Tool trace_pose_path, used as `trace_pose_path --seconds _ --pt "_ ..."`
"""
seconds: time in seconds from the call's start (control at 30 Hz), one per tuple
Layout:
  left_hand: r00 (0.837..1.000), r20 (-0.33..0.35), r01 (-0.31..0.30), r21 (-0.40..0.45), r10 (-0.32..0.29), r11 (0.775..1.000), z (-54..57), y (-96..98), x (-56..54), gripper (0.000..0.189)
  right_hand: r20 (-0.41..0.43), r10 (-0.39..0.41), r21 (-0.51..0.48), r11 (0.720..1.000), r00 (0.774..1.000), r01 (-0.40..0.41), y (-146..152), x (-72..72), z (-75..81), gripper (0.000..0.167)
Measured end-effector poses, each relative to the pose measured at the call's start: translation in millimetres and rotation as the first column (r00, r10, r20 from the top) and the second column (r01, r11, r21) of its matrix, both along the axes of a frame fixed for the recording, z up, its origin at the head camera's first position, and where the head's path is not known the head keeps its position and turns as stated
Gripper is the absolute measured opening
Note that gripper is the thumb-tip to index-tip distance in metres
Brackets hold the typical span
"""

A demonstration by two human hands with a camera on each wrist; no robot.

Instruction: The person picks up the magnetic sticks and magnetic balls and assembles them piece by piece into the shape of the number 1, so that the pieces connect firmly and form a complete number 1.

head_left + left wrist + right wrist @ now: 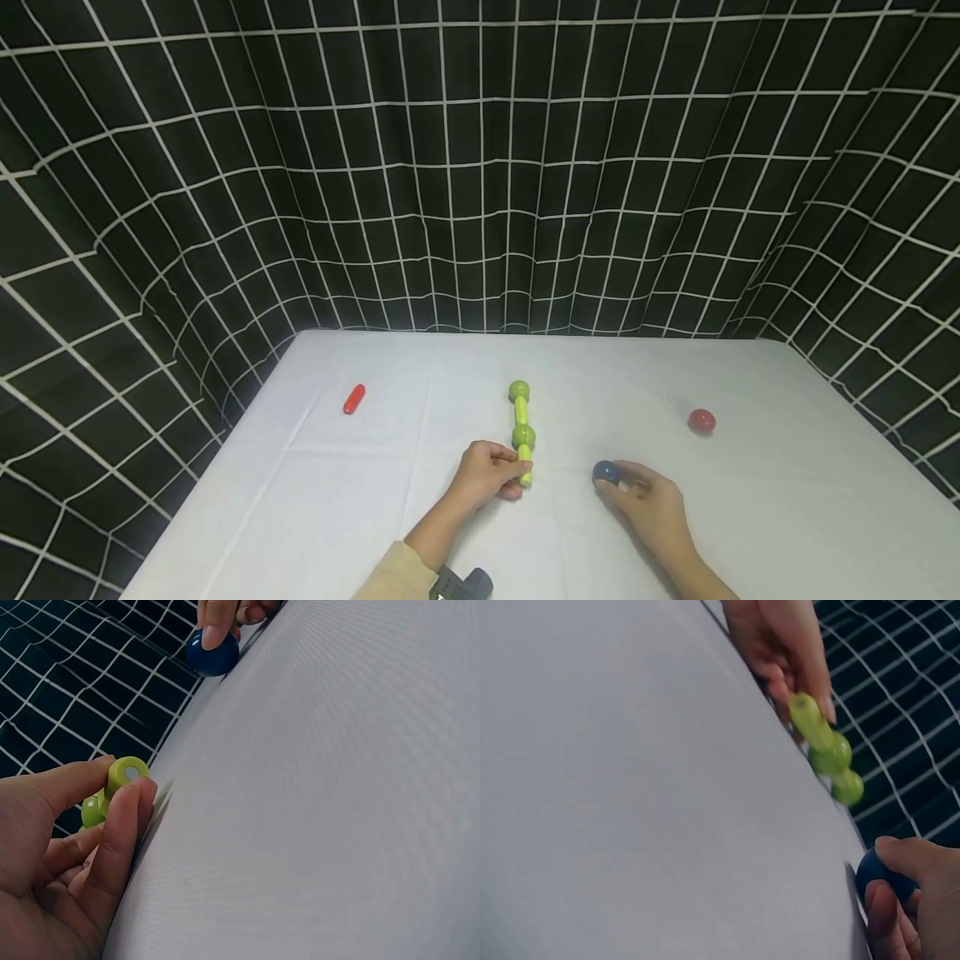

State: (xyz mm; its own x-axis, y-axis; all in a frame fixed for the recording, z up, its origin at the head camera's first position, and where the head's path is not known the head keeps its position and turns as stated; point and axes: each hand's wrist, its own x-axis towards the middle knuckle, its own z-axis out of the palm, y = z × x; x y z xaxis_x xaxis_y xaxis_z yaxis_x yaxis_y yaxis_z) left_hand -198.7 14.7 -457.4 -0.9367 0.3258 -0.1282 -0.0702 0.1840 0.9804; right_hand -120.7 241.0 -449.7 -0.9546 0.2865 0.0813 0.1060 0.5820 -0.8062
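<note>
My left hand pinches the near rod of a yellow-green chain, made of two balls and two rods joined in a line. In the left wrist view the near rod shows a round silvery spot on its free end. To the right, my right hand holds a blue ball between thumb and fingers. The right wrist view shows that blue ball low at the right, apart from the green chain. Fingers hide part of the ball and of the near rod.
A red rod lies on the left of the white-covered table. On the right sits a red ball. Black curtains with a white grid stand around the table's back and sides.
</note>
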Motion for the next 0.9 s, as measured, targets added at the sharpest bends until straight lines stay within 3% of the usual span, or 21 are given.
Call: trace_pose_path --seconds 0.33,0.6,0.9 --pt "1.000 -0.001 0.000 0.005 0.000 1.000 1.0 0.4 0.2 0.027 0.056 0.042 -0.034 0.999 0.998 -0.040 -25.6 1.0 0.5 0.048" --pt "1.000 -0.012 0.006 -0.003 -0.006 1.000 0.9 -0.6 -0.4 0.028 0.051 0.080 -0.032 0.996 0.995 -0.079 -44.3 2.3 -0.4 0.048" --pt "1.000 -0.021 0.016 0.004 -0.015 1.000 -0.3 -1.4 -1.2 0.028 0.027 0.142 -0.106 0.985 0.990 -0.138 -61.2 0.9 -2.3 0.044"
